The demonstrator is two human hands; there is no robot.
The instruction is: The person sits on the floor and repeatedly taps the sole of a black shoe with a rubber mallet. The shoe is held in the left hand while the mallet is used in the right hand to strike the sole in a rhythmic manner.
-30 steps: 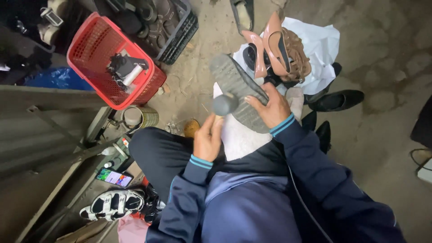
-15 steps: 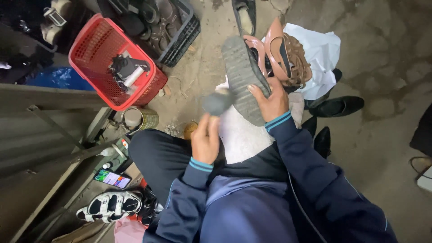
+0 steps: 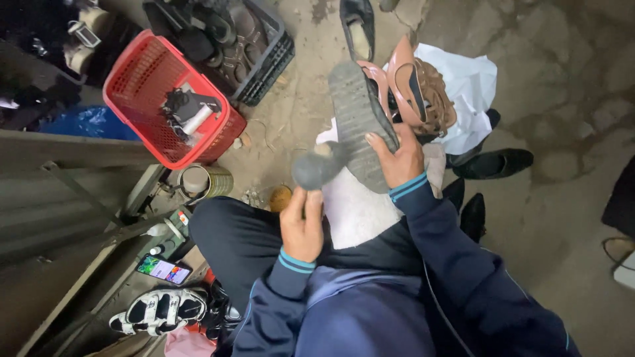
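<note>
Head view: right hand [image 3: 395, 158] fingers [image 3: 378, 141] wrap the upturned shoe sole [image 3: 357, 119].

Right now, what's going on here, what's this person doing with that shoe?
A person sits on the ground with a shoe held sole-up in the right hand over a white cloth on the lap. The left hand holds a blurred round grey tool, perhaps a brush, against the heel end of the sole. Around them lie a pink heeled shoe, black shoes, a red basket holding small items, a dark crate of shoes, a tin can and a phone.
</note>
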